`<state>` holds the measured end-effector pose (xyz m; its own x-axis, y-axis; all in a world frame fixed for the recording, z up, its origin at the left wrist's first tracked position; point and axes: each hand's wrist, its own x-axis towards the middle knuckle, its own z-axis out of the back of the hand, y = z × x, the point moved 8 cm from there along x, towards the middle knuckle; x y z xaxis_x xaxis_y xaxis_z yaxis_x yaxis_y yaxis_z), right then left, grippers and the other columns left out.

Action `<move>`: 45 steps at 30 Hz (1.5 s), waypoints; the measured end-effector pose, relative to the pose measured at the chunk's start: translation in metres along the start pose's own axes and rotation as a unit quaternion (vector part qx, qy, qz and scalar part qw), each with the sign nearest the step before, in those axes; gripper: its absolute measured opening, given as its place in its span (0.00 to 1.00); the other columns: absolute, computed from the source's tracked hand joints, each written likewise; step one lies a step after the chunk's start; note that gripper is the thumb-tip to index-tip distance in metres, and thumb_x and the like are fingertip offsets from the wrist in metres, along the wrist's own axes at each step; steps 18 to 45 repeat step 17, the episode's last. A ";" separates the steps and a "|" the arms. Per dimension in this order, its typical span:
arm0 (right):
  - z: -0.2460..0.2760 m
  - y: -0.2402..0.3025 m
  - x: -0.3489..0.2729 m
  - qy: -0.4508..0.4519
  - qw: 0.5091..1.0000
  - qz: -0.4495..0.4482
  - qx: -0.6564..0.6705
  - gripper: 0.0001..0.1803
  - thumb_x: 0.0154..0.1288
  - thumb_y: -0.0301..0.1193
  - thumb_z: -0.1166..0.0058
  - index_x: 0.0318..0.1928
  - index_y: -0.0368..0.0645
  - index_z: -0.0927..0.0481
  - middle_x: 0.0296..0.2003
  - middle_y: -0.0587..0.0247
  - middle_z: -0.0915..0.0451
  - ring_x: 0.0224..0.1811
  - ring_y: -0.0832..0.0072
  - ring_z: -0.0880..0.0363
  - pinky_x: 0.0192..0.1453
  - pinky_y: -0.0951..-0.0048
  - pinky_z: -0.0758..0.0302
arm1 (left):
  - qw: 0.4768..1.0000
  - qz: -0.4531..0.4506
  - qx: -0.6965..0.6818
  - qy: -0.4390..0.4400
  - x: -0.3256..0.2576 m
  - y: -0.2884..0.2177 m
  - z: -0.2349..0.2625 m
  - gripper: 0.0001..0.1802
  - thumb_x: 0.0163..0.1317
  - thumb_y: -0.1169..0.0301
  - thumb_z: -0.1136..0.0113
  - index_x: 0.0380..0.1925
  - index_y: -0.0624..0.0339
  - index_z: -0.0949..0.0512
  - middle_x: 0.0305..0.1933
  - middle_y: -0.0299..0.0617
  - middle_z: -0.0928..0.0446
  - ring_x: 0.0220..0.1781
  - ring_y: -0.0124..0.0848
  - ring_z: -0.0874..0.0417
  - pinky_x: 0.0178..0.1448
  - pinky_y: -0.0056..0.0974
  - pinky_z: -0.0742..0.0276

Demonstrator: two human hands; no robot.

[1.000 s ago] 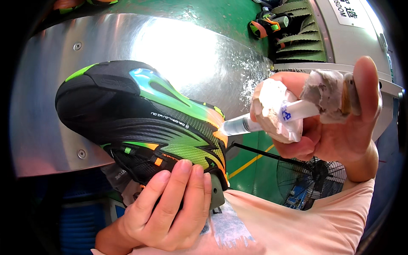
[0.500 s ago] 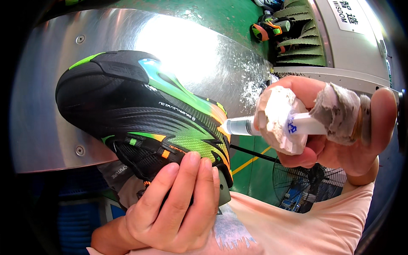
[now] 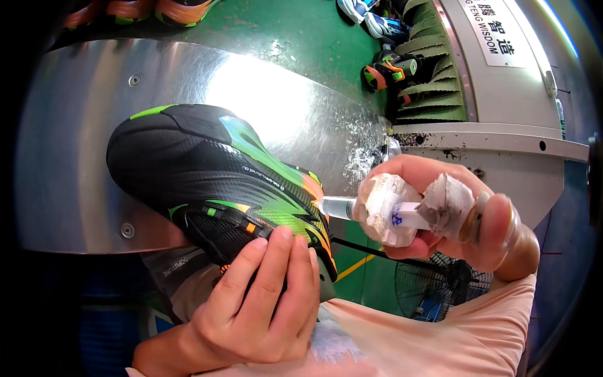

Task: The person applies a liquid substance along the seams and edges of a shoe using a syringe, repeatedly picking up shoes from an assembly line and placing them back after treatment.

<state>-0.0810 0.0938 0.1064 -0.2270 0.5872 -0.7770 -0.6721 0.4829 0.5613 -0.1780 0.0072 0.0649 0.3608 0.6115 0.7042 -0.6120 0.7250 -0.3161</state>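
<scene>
A black, green and orange sports shoe (image 3: 207, 157) lies tilted on its side, its toe to the left and its sole edge facing away from me. My left hand (image 3: 260, 295) is closed on the shoe near its collar and laces, fingertips pressed against the upper. In my right hand (image 3: 477, 232) is a clear syringe (image 3: 342, 207) wrapped in a lump of whitish material, with a ragged wrapping around its plunger end. The syringe's tip meets, or nearly meets, the orange heel part of the shoe by the sole line. A grey-green block shows inside the shoe's opening.
Under the shoe is a shiny metal plate (image 3: 81, 163) with screws and white residue near its right end. Beyond it, several shoes rest on a green conveyor belt (image 3: 295, 53). A machine with a strip curtain (image 3: 433, 81) stands at the upper right; a fan (image 3: 433, 289) is below.
My view has shifted, bringing more of the belt and its shoes in at the top. Both hands keep their holds, and the syringe tip has moved slightly along the heel.
</scene>
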 end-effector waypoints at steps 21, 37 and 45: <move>0.001 -0.101 -0.008 0.090 0.939 0.165 0.289 0.63 0.39 0.74 0.48 0.57 0.26 0.41 0.39 0.61 0.30 0.33 0.84 0.38 0.37 0.81 0.39 | 0.992 0.032 0.008 0.125 0.003 0.019 0.005 0.06 0.51 0.78 0.41 0.31 0.65 0.19 0.38 0.49 0.20 0.45 0.46 0.19 0.48 0.46 0.21; 0.001 -0.101 -0.008 0.090 0.939 0.165 0.289 0.63 0.39 0.74 0.48 0.57 0.26 0.41 0.39 0.61 0.30 0.33 0.84 0.38 0.37 0.81 0.39 | 0.992 0.032 0.008 0.125 0.003 0.019 0.005 0.06 0.51 0.78 0.41 0.31 0.65 0.19 0.38 0.49 0.20 0.45 0.46 0.19 0.48 0.46 0.21; 0.001 -0.101 -0.008 0.090 0.939 0.165 0.289 0.63 0.39 0.74 0.48 0.57 0.26 0.41 0.39 0.61 0.30 0.33 0.84 0.38 0.37 0.81 0.39 | 0.992 0.032 0.008 0.125 0.003 0.019 0.005 0.06 0.51 0.78 0.41 0.31 0.65 0.19 0.38 0.49 0.20 0.45 0.46 0.19 0.48 0.46 0.21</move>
